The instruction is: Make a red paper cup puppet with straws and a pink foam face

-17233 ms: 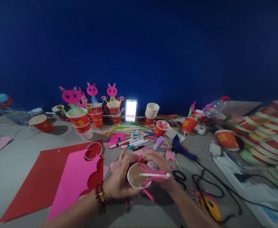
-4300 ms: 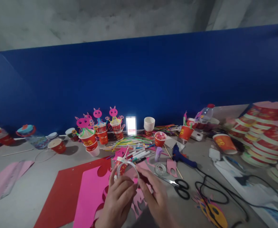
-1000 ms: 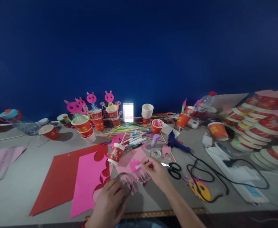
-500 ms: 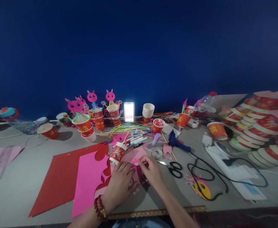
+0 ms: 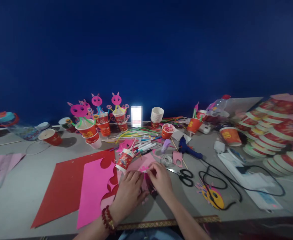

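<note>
Between my hands lies a small bright pink foam or paper cutout with a notched edge. My right hand pinches its right side, thumb against the bent forefinger. My left hand, a beaded bracelet on its wrist, lies over the pink pieces left of it, fingers laid out and thumb apart. What is beneath its palm is hidden. A red patterned paper cup lies tilted just beyond the left fingers. Under and behind the hands is a paler pink sheet.
Red and pink sheets lie at left. Black-handled scissors, a tape roll and a blue glue gun with a looping black cord are at right. Markers, pink-faced cup figures and stacked cups stand around.
The view has shifted slightly. My right hand keeps its pinch on the pink cutout, and my left hand has moved barely, its fingers still lying over the pieces.
</note>
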Available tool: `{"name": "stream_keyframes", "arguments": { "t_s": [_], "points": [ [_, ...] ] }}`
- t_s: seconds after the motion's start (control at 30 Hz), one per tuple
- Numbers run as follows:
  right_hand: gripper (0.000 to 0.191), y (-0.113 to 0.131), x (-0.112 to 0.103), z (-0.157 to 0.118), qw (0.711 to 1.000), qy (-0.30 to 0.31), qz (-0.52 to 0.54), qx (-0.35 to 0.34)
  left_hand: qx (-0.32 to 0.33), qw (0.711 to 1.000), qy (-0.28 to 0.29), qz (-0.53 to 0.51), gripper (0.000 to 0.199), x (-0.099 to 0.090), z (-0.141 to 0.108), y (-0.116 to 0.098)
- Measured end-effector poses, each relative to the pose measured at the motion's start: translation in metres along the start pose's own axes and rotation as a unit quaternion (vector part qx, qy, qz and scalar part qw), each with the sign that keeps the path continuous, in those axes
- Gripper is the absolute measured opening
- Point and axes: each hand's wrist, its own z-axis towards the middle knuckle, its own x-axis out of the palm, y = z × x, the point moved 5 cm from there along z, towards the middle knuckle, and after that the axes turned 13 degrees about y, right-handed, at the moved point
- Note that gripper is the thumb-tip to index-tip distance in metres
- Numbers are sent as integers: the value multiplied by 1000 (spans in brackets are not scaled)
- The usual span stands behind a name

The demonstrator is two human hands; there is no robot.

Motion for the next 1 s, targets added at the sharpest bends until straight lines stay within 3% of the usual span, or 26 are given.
{"name": "stream_keyframes", "arguments": {
  "t_s": [0.4,0.6,0.83,1.0],
  "points": [
    [7,0,1,-1,994,-12,-107,6,-10,999,-5,41,52,6,4,0],
    [15,4,-2,-4,993,8,-121,-7,-15,999,-26,40,55,7,3,0],
    [10,8,-4,-7,995,20,-97,17,-20,999,-35,36,58,8,2,0],
    [17,4,-5,-7,999,18,-35,35,-21,998,-37,39,56,6,0,-3]
  ]
}}
